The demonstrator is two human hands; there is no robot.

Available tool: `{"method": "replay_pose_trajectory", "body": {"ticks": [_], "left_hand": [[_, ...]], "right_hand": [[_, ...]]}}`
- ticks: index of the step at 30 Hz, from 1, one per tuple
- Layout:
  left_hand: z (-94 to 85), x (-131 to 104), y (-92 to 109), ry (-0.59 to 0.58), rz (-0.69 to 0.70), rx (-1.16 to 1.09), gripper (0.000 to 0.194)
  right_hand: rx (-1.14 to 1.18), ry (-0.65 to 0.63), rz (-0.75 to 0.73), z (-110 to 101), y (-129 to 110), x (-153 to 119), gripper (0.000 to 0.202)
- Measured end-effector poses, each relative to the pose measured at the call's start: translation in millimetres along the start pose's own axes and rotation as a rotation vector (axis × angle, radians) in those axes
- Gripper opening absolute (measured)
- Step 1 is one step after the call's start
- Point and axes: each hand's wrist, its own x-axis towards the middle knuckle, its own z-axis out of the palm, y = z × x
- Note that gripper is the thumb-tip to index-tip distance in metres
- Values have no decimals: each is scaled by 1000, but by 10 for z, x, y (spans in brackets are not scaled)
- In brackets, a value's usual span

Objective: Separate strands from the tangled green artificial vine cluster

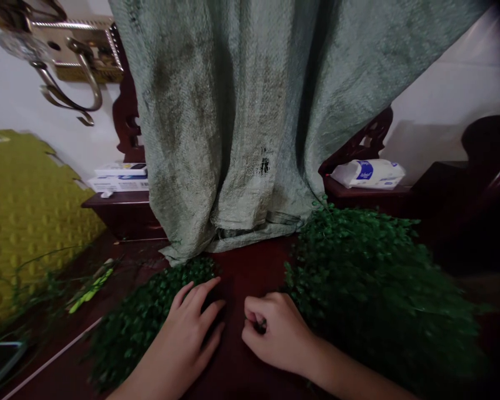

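Note:
My left hand (191,325) lies flat with fingers spread on the edge of a low pile of small green leafy sprigs (137,319) on a dark red wooden surface (241,272). My right hand (273,330) is curled into a loose fist beside a larger heap of the same green foliage (370,283); something small and dark sits between its fingers, too small to tell. The two hands are a short gap apart.
A grey-green woven sack or cloth (254,111) hangs down right behind the hands. A yellow bumpy mat (20,222) and thin stems lie at the left. White boxes (119,178) and a tissue pack (369,173) rest on dark side ledges.

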Motion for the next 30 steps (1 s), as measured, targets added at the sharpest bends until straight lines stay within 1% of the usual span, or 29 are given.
{"method": "replay_pose_trajectory", "body": {"ticks": [7,16,22,25,26,29,30], "left_hand": [[-6,5,5,-4,2,0,29],[-6,-14,15,-42,1,-6,33],[-15,-12,12,-33,-3,-15,34],[-11,-12,11,-39,-4,-10,35],[-10,-11,12,-44,-2,-10,35],[-3,-1,16,-54,5,-13,34],[-2,4,17,-50,8,-16,33]], "right_hand": [[-5,6,-6,5,6,-18,15],[124,121,18,-23,-7,25,17],[145,225,-1,-15,-7,29,15],[159,246,-9,-30,-2,13,16],[165,233,-10,-38,2,11,18],[179,180,-6,-58,18,21,37],[181,173,4,-63,21,28,40]]}}
